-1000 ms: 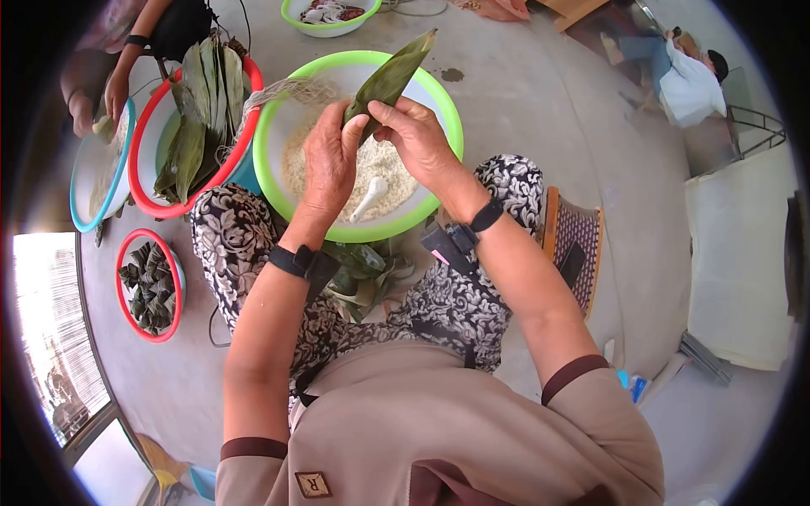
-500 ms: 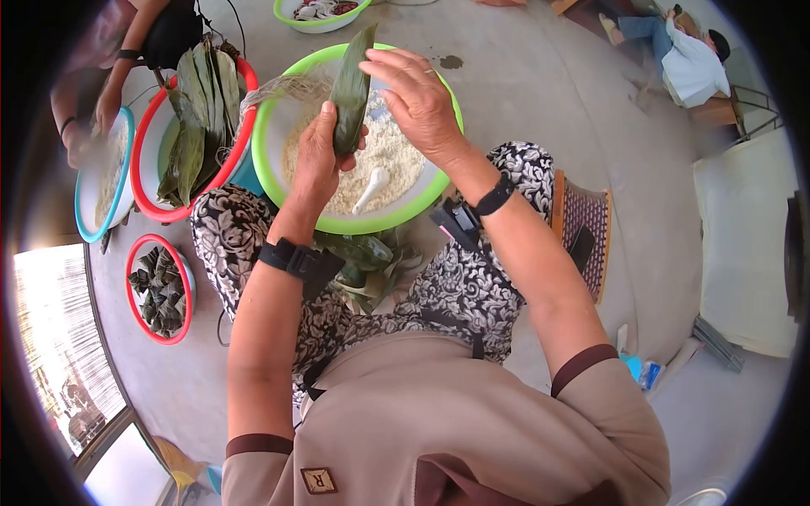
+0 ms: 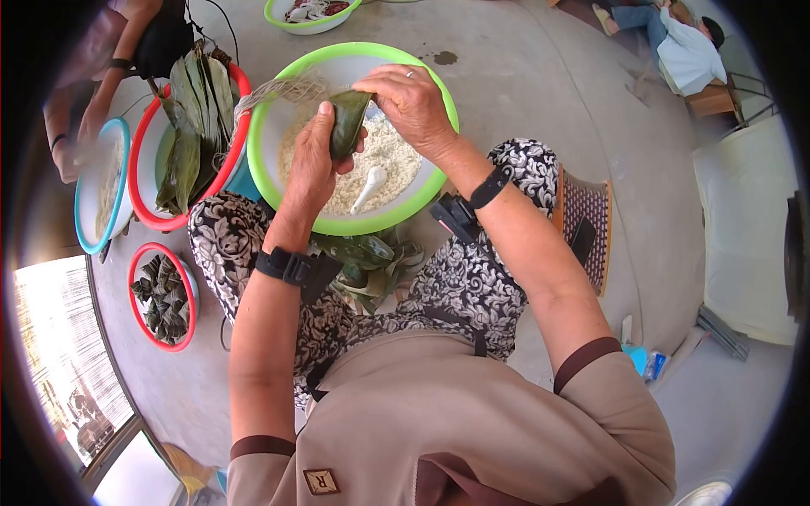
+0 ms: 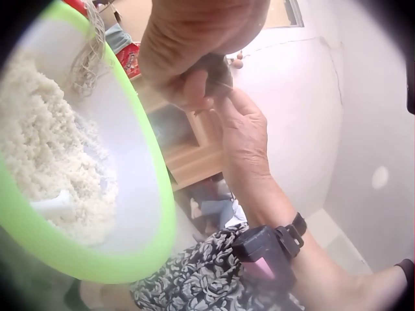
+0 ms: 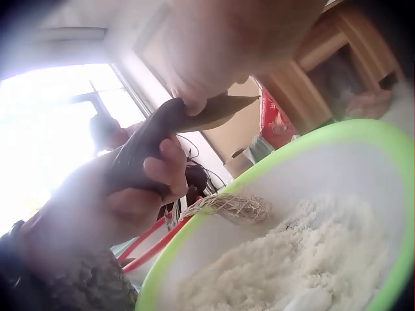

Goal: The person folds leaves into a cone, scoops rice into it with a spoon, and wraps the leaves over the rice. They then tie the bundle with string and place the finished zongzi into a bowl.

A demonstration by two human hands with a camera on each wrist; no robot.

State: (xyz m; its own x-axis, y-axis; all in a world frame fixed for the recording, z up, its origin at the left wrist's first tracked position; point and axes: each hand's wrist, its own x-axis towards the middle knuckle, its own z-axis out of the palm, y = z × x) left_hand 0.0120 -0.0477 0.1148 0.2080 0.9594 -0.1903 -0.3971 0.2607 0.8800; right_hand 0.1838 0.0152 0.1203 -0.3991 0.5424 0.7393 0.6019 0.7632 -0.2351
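While two hands hold one leaf wrap, one spoon in rice.

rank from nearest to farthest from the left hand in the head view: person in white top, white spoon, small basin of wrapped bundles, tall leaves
From the left hand:
1. White spoon, in the rice, lower right
2. Tall leaves, in the big red-rimmed basin, left
3. Small basin, lower left
4. Person in white top, far upper right

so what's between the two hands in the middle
A folded green leaf, seen best in the head view: the left hand grips its lower part, the right hand holds its upper end.
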